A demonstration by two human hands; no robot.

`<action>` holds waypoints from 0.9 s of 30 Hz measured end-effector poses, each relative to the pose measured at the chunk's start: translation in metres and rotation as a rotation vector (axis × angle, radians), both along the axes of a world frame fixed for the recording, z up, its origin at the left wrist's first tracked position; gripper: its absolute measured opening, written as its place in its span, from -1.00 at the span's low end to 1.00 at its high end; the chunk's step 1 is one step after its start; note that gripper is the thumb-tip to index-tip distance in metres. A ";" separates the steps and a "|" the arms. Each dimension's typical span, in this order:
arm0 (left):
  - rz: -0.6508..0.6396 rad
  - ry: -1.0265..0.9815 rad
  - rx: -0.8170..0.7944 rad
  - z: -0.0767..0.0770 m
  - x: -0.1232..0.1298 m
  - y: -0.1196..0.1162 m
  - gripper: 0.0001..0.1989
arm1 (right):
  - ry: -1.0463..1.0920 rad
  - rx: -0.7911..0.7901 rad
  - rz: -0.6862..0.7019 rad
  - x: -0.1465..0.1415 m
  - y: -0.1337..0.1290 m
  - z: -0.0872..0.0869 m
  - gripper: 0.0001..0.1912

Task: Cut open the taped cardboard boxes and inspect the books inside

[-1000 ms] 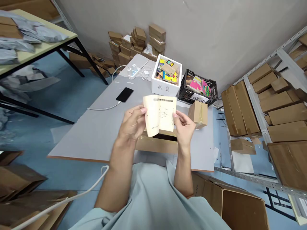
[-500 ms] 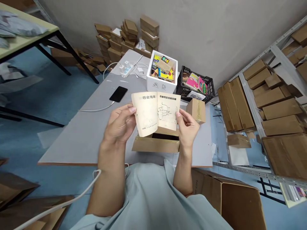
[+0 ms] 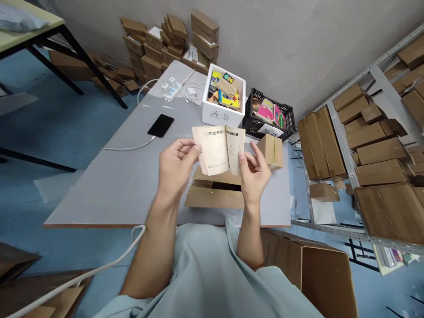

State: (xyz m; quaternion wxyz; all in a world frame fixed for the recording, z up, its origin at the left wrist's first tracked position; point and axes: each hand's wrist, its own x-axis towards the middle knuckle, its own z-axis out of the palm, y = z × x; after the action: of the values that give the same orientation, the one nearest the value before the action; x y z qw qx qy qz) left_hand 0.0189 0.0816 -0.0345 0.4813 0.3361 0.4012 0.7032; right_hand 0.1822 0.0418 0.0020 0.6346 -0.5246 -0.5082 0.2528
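Observation:
A small booklet point(image 3: 213, 152) with cream pages stands spread between my two hands, printed with Chinese characters and a line drawing. My left hand point(image 3: 179, 165) pinches its left edge between thumb and fingers. At the right edge, my right hand point(image 3: 254, 174) grips the other page with the thumb in front, its index finger raised. Below the booklet, an opened cardboard box point(image 3: 213, 196) lies on the grey table point(image 3: 122, 185); a dark gap shows along its top, and its contents are hidden.
A white foam box point(image 3: 218, 115) and a black crate point(image 3: 270, 128) hold booklets at the back. Beside the crate stands a taped carton point(image 3: 272, 152). A phone point(image 3: 161, 126) on a cable and a power strip point(image 3: 171, 92) lie left. Shelves of cartons point(image 3: 380, 154) line the right; a large open carton point(image 3: 326, 278) stands below.
The booklet's pages have folded closer together, narrowing the right page. My left hand has moved right and up with it; my right index finger has lifted. The view has shifted slightly.

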 end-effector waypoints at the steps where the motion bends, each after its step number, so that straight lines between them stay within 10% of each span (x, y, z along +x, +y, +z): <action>1: 0.037 0.046 0.004 0.000 0.004 -0.001 -0.61 | -0.023 0.005 0.005 -0.003 0.000 -0.003 -0.37; 7: 0.097 0.329 0.110 0.011 0.015 -0.019 -0.72 | -0.164 0.035 0.026 -0.020 -0.001 -0.011 -0.54; 27: -0.063 0.107 0.030 0.013 0.003 -0.009 -0.31 | -0.320 0.028 0.164 -0.020 0.005 0.002 -0.55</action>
State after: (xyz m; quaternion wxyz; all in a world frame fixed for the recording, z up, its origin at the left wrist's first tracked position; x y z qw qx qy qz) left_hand 0.0221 0.0724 -0.0220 0.4759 0.3926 0.4052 0.6747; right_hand 0.1624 0.0467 0.0043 0.5300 -0.5060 -0.6473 0.2098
